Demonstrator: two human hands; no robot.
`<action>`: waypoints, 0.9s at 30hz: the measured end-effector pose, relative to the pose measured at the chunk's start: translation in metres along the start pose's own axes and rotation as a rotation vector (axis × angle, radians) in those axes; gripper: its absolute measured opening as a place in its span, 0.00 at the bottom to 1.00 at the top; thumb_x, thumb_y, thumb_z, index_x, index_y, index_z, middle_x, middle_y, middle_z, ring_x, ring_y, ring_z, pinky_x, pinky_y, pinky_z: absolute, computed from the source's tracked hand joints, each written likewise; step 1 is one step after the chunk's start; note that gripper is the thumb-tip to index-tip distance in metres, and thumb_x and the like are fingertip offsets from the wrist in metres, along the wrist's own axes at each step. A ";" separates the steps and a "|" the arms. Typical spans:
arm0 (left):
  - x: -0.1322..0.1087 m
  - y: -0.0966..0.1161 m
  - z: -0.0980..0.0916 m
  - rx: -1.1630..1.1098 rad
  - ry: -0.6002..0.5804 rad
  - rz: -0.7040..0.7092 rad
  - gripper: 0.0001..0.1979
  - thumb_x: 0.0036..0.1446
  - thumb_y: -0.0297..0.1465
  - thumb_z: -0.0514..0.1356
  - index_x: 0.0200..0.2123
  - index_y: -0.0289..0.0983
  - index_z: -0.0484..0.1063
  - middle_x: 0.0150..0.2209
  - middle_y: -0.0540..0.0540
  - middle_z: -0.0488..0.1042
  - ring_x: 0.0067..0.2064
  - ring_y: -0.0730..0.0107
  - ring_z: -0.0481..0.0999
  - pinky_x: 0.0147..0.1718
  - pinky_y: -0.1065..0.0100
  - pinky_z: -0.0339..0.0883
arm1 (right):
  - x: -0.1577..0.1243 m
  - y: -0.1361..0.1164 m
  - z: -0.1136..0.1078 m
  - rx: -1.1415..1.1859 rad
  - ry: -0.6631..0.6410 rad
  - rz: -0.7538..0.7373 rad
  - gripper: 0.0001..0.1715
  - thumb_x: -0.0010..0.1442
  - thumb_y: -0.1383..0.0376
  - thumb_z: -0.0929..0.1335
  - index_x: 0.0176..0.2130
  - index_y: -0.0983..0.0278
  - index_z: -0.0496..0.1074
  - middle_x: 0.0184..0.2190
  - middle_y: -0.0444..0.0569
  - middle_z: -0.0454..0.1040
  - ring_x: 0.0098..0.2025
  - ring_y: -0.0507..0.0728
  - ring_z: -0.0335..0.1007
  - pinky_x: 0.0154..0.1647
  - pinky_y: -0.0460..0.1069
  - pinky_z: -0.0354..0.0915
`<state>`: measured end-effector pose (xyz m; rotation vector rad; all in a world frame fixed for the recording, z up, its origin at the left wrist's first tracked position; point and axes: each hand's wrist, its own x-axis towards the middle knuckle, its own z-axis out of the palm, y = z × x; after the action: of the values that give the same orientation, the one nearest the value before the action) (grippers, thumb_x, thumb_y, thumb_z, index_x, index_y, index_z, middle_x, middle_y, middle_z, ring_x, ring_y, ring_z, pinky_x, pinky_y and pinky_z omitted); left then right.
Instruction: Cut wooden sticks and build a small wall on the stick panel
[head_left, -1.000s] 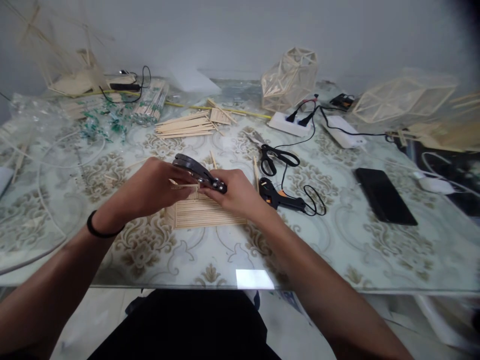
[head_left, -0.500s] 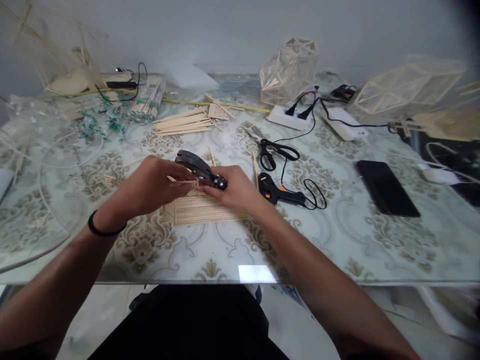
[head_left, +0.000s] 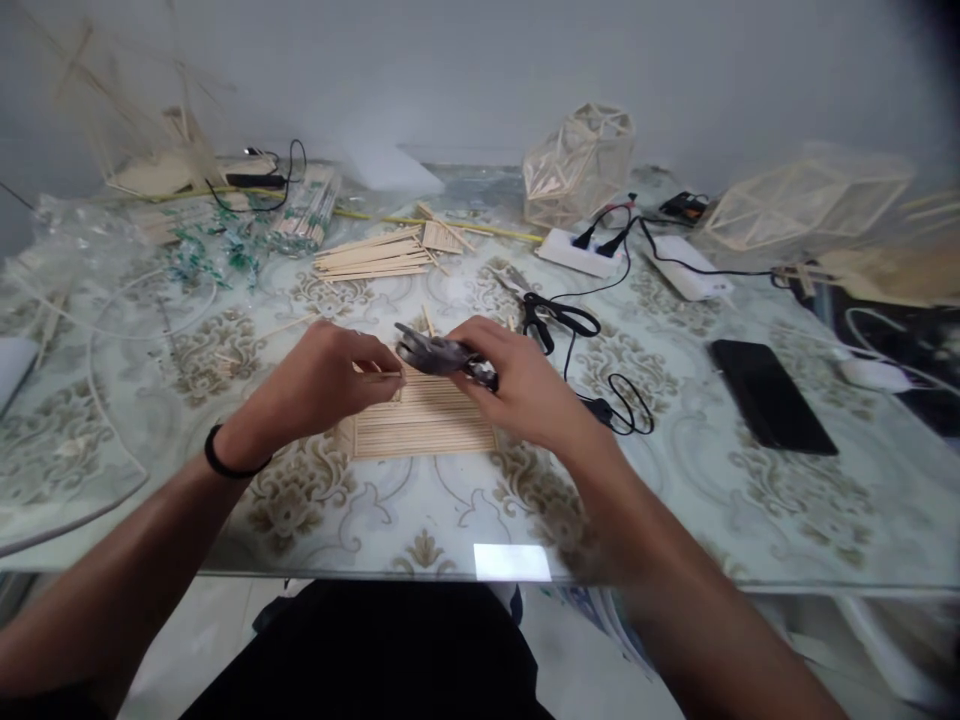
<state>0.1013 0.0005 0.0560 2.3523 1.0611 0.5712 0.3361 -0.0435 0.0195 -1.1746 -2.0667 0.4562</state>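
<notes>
Thumb and fingertips of my left hand pinch a short thin wooden stick. My right hand is closed round a dark grey plier-like hand tool, whose head points left toward the left fingertips. A small space separates the tool from that hand. Below both hands, a flat panel of wooden sticks laid side by side lies on the table; its upper part is partly covered by the hands. The black glue gun is mostly hidden behind my right hand and wrist.
Black-handled scissors lie beyond my right hand. Loose wooden sticks are piled farther back. A white power strip with black plugs, a black phone and stick-frame models stand around the patterned table.
My right hand and the tool have moved right, away from my left fingers, and the tool has turned. My right hand now covers most of the glue gun. The view has tilted up slightly.
</notes>
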 end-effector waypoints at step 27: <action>-0.015 0.029 -0.007 -0.585 0.066 0.197 0.13 0.66 0.31 0.61 0.29 0.35 0.77 0.24 0.51 0.68 0.26 0.75 0.67 0.26 0.71 0.61 | 0.000 -0.037 -0.021 -0.314 0.191 -0.122 0.24 0.46 0.76 0.64 0.44 0.61 0.67 0.42 0.54 0.72 0.46 0.63 0.69 0.46 0.56 0.64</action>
<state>0.1046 -0.0261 0.0764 1.9310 0.5795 0.8990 0.3290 -0.0641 0.0561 -1.2081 -2.0745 -0.0411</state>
